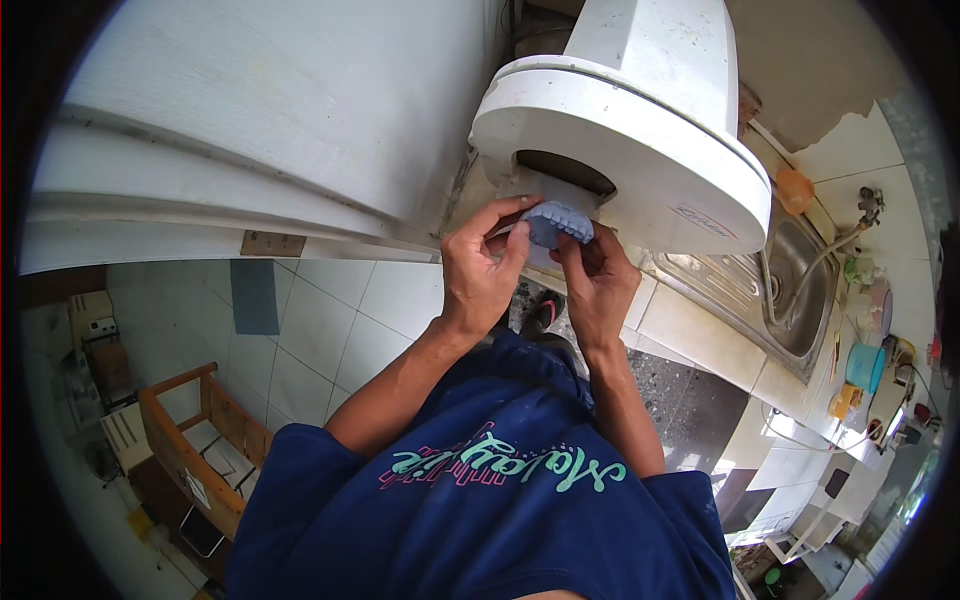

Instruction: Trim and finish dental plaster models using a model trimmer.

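Observation:
A blue-grey dental cast (pixel 552 222), a horseshoe-shaped model with a row of teeth along its edge, is held up in front of my body. My left hand (pixel 484 262) pinches its left side between thumb and fingers. At its right end, my right hand (pixel 598 285) grips it the same way, fingers bent behind it. Just beyond the cast is a large white rounded machine (pixel 615 130) with a dark slot (pixel 566 172) low on its front face. The cast appears close below the slot; whether it touches the machine I cannot tell.
A steel sink (pixel 795 290) with a hose and tap (pixel 870 208) lies to the right, an orange object (pixel 795 190) behind it. Several containers, including a turquoise cup (pixel 865 368), line the far right. A white door-like panel (pixel 300 100) rises at left, with a wooden frame (pixel 205 450) below.

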`<state>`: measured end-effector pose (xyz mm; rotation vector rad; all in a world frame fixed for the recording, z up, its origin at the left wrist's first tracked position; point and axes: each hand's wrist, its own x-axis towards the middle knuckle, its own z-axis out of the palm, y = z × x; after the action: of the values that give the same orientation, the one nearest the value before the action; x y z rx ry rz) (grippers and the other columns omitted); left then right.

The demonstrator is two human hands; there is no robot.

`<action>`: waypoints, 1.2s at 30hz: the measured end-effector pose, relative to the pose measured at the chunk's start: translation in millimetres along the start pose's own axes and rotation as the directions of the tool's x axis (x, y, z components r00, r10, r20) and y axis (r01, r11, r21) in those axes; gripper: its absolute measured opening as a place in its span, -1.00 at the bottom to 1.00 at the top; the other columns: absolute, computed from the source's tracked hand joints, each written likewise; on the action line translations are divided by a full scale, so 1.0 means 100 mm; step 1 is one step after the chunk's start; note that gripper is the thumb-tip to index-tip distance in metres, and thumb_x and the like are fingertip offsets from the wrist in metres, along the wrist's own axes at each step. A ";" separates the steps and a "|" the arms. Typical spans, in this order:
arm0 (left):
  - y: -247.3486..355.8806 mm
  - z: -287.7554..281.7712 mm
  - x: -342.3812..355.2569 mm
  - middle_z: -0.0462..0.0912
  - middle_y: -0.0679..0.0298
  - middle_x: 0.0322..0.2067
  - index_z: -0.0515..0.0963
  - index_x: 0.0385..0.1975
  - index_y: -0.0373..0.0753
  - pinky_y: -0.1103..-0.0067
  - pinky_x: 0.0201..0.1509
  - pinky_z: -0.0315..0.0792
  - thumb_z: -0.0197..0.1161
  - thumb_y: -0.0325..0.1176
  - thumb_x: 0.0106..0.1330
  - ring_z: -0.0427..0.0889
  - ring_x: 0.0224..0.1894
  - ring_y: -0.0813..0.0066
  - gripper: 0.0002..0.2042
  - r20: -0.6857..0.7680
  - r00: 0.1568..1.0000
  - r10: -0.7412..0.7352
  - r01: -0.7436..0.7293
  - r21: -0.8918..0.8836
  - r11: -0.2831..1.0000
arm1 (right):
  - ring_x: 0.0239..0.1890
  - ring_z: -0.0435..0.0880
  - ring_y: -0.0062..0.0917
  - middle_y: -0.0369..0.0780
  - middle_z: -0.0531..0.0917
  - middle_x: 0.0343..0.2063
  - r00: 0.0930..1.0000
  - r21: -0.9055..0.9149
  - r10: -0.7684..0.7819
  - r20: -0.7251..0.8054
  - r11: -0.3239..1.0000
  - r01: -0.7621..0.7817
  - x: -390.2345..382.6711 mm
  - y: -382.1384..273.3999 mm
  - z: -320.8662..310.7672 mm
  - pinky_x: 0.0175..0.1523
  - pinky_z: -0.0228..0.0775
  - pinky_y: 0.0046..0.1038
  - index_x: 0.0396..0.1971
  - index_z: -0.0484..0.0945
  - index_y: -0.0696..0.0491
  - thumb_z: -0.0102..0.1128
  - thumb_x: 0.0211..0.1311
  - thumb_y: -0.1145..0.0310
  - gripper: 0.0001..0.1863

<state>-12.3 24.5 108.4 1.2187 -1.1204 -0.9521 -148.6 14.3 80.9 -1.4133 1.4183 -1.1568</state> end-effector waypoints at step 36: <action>0.29 -0.28 -0.13 0.66 0.08 -0.15 0.57 -0.13 -0.31 0.48 0.00 0.55 0.20 -0.68 0.12 0.66 -0.08 0.22 -0.70 0.104 0.871 0.481 -0.487 0.041 0.873 | -0.37 0.72 -0.62 -0.19 0.70 -0.37 0.956 -0.010 -0.242 -0.168 0.970 0.244 -0.40 -0.55 -0.06 -0.25 0.56 -0.63 -0.22 0.60 0.22 0.24 0.06 0.63 -0.77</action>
<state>11.2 47.1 135.5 0.8832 -1.4541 -0.5898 -138.2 57.5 132.9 -1.5444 1.3761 -1.4681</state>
